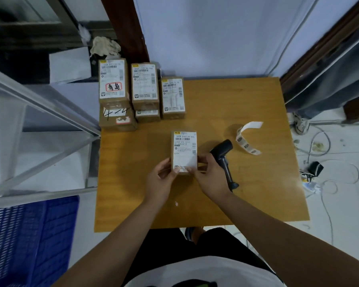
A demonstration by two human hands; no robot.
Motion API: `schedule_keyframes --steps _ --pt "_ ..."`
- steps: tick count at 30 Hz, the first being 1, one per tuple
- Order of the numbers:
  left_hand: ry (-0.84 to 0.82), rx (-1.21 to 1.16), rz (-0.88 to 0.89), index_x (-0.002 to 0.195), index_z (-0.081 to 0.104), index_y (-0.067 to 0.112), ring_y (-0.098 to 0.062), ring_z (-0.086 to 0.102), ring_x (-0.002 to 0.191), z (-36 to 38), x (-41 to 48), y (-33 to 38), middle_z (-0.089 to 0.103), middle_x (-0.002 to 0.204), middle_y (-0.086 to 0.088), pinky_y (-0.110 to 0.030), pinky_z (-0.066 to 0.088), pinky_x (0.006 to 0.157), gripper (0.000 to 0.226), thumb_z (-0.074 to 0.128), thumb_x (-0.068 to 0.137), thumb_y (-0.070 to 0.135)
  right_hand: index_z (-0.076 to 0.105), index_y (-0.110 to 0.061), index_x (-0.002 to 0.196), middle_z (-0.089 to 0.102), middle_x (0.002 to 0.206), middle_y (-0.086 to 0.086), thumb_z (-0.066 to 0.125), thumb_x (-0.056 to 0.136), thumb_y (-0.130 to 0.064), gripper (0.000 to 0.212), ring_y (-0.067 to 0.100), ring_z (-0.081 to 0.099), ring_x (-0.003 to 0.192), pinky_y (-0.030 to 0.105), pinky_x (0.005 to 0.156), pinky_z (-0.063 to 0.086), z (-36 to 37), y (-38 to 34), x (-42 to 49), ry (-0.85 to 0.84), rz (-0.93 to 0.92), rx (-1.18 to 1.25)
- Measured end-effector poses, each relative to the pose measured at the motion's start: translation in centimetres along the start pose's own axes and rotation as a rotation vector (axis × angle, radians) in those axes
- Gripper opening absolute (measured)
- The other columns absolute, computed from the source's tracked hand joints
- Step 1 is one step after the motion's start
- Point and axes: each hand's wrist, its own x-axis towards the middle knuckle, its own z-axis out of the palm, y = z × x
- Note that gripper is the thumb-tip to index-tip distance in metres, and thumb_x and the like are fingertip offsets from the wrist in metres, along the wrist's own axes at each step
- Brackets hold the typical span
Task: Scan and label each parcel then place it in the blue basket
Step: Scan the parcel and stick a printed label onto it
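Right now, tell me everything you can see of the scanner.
The scanner is a black, plastic-looking handheld gun type with a wide head and a slim handle. It lies on the table, head pointing away, just right of the parcel and beside the right hand; contact is unclear.

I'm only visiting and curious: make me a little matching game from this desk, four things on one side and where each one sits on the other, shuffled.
Things:
1. nearest parcel
2. black scanner
3. label strip
4. blue basket

Places:
A. off the table, lower left
B. lying on the table just beside the right hand
C. held between the left hand and right hand
D. curled on the table, furthest right

Pairs: 1-C, 2-B, 3-D, 4-A
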Motion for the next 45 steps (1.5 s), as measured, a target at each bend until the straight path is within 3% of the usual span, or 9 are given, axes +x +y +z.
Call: schedule_keyframes --steps 7,11,16,21,25,30,35,40,45 --pt "-0.004 0.077 -0.029 0.145 0.058 0.017 -0.013 0.065 0.118 0.9 -0.5 -0.8 0.067 0.131 0.0 -0.015 0.048 0.085 0.054 0.074 0.095 0.028 0.056 -0.02 0.133 0.067 0.133 -0.004 0.077 0.094 -0.035 0.048 0.014 0.063 0.121 0.025 0.092 0.05 0.4 1.5 0.2 -0.023 0.031 -0.039" --pt "-0.006 0.094 -0.061 0.146 0.055 0.016 -0.002 0.06 0.099 1.2 -0.6 -0.4 0.064 0.131 0.0 -0.006 0.049 0.051 0.05 0.07 0.099 0.024 0.055 -0.017 0.136 0.067 0.135 -0.002 0.078 0.093 -0.035 0.052 0.013 0.064 0.118 0.025 0.092 0.052 0.1 1.7 0.6 -0.047 0.019 -0.051" --pt "-0.025 0.13 -0.091 0.147 0.051 0.02 -0.007 0.059 0.105 1.5 -0.6 0.2 0.063 0.132 0.004 -0.007 0.039 0.07 0.055 0.072 0.097 0.03 0.059 -0.013 0.129 0.068 0.12 0.0 0.077 0.093 -0.036 0.047 0.009 0.066 0.092 0.029 0.083 0.059 -1.8 0.7 0.9 0.027 -0.093 -0.152" --pt "0.077 0.181 -0.024 0.144 0.048 0.031 -0.013 0.061 0.112 1.9 -0.3 1.5 0.057 0.13 0.005 -0.025 0.049 0.082 0.057 0.074 0.093 0.031 0.068 -0.028 0.103 0.068 0.086 -0.013 0.066 0.099 -0.034 0.007 0.008 0.068 0.075 0.034 0.07 0.059 -6.6 0.4 2.2 0.187 -0.082 0.011" --pt "0.095 0.29 0.154 0.137 0.055 0.032 -0.008 0.058 0.085 3.5 -0.4 3.5 0.047 0.116 0.002 -0.024 0.052 0.072 0.047 0.073 0.094 0.024 0.064 -0.02 0.111 0.059 0.107 0.001 0.06 0.1 -0.022 0.012 0.01 0.055 0.074 0.036 0.066 0.048 -11.1 2.1 4.2 0.411 -0.011 -0.139" --pt "-0.102 0.337 0.281 0.128 0.062 0.034 -0.013 0.059 0.09 6.9 -0.7 5.8 0.047 0.112 0.005 -0.017 0.053 0.074 0.035 0.07 0.097 0.021 0.054 -0.02 0.136 0.041 0.137 0.012 0.06 0.093 -0.02 0.043 0.037 0.053 0.116 0.039 0.093 0.045 -13.4 6.0 6.1 0.21 0.273 -0.373" --pt "-0.209 0.435 0.356 0.125 0.064 0.035 -0.001 0.058 0.089 9.8 -1.0 7.3 0.052 0.109 0.009 -0.028 0.054 0.087 0.03 0.068 0.098 0.023 0.068 -0.013 0.124 0.05 0.132 0.017 0.053 0.1 -0.021 0.029 0.041 0.041 0.127 0.04 0.105 0.035 -14.0 7.7 6.1 0.158 0.257 -0.402" --pt "-0.236 0.387 0.424 0.124 0.066 0.032 0.004 0.063 0.087 11.1 -2.0 10.4 0.056 0.113 0.01 -0.014 0.052 0.08 0.029 0.066 0.099 0.019 0.068 -0.014 0.119 0.074 0.113 0.01 0.062 0.102 -0.026 0.021 0.029 0.069 0.1 0.04 0.081 0.057 -14.9 4.3 4.1 0.151 0.083 0.073" --pt "-0.199 0.114 0.377 0.132 0.063 0.04 0.007 0.063 0.09 10.3 -3.8 14.9 0.064 0.113 0.009 -0.007 0.048 0.067 0.035 0.067 0.1 0.026 0.07 -0.007 0.12 0.076 0.103 0.011 0.066 0.102 -0.013 0.02 0.022 0.075 0.091 0.04 0.083 0.064 -15.4 -1.6 0.0 0.0 -0.102 0.543"
